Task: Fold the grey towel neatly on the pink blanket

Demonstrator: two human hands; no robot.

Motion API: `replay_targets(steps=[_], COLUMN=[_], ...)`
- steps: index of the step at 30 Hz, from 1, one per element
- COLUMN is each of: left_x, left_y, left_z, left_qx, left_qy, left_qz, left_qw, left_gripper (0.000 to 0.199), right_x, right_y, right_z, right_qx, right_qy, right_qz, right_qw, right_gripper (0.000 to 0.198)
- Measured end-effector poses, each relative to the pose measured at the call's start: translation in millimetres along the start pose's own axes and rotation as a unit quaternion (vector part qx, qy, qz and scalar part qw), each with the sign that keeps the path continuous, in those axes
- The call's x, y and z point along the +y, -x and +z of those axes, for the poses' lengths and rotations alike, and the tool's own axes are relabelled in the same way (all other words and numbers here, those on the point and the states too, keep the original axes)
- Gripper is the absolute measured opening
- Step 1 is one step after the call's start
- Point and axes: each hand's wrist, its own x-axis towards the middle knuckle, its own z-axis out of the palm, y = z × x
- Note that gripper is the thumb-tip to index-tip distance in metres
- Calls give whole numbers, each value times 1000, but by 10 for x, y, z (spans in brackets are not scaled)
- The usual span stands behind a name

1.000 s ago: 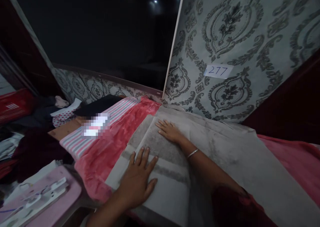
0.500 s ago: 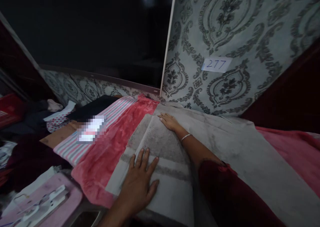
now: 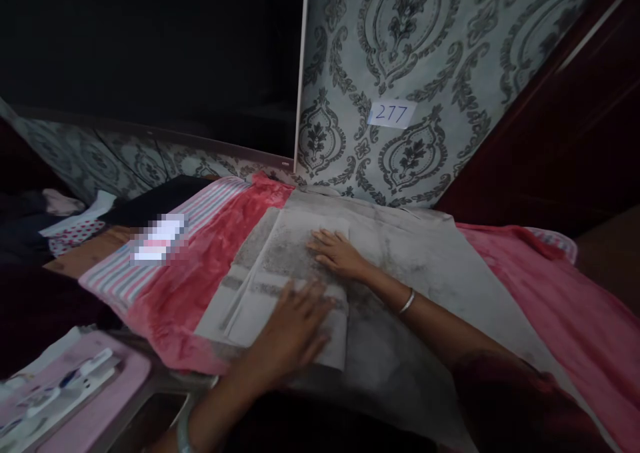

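Observation:
A folded grey and white cloth, towel-like (image 3: 275, 266), lies on a wider pale grey sheet (image 3: 415, 300). My left hand (image 3: 297, 326) is over the near part of the folded cloth, fingers spread and slightly blurred. Farther back, my right hand (image 3: 337, 253) rests flat on the cloth's darker grey area, its fingers stretched out. Neither hand grips anything. Beneath the sheet, a fluffy pink-red blanket (image 3: 190, 286) shows on the left and again on the right.
A striped cloth edge (image 3: 200, 206) carries a lit, blurred-out phone-like object (image 3: 159, 238). At lower left is a pink tray (image 3: 120, 380) with white items. Behind are a large dark screen (image 3: 150, 60) and a patterned wall with a paper marked 277 (image 3: 393, 113).
My right hand has come nearer over the folded cloth, and my left hand has shifted slightly across it. The cloth now looks narrower, with a fold edge showing on its right. The view has turned right.

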Motion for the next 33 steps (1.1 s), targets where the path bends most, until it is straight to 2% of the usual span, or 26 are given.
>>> replay_targets(steps=[3,7,15,20,25,27,28,30,33], left_x=[240,288,263,261,237,174,122,-17,-244], left_y=[-89,-46,-11,1,77,135,169,238,328], left_z=[154,299,224,257,192,97,49,-20,-3], left_qx=[-47,-62,-66,-58,-20,-3,8,34,56], left_qy=[38,41,63,71,100,97,85,43,-29], left_qz=[39,34,35,39,61,55,39,-17,-92], left_qw=[997,997,995,995,993,994,996,998,994], left_gripper=[68,73,79,75,67,60,55,48,52], right_x=[141,397,911,937,762,571,440,134,-266], right_y=[6,-208,-537,-553,-559,-601,-632,-712,-880], right_z=[57,128,211,248,73,4,-9,24,174], right_qx=[-14,-16,-10,2,-24,-4,6,3,-49], right_qy=[9,15,-4,15,58,88,102,113,85], right_qz=[23,69,184,207,247,223,187,77,-75], right_qw=[1000,997,983,978,967,971,977,991,992], right_gripper=[53,57,54,55,55,55,55,55,57])
